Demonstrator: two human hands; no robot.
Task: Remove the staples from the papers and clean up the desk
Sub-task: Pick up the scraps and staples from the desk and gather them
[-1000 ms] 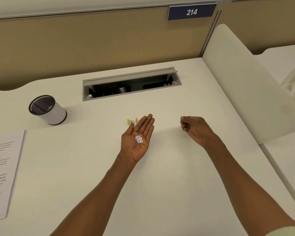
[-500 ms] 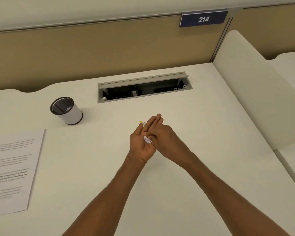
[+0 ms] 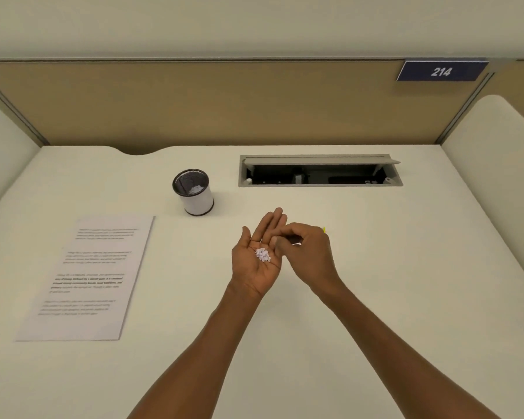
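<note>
My left hand point(image 3: 256, 261) lies palm up over the middle of the desk, fingers straight, carrying a small heap of white scraps and staples point(image 3: 262, 254). My right hand point(image 3: 307, 252) sits right beside it, its fingers curled and its fingertips against the edge of the left palm; I see nothing held in them. A yellow staple remover point(image 3: 324, 229) peeks out from behind the right hand's knuckles, mostly hidden. The printed papers point(image 3: 88, 276) lie flat at the left. A black-rimmed white mesh cup point(image 3: 195, 198) stands behind them with white bits inside.
An open cable tray point(image 3: 319, 172) is recessed in the desk at the back. A tan partition with a "214" sign point(image 3: 440, 71) closes off the rear. White dividers stand at the left and right point(image 3: 496, 164).
My right hand came in from the right and met the left palm. Both hands have drifted left, so the staple remover now lies behind the right hand.
</note>
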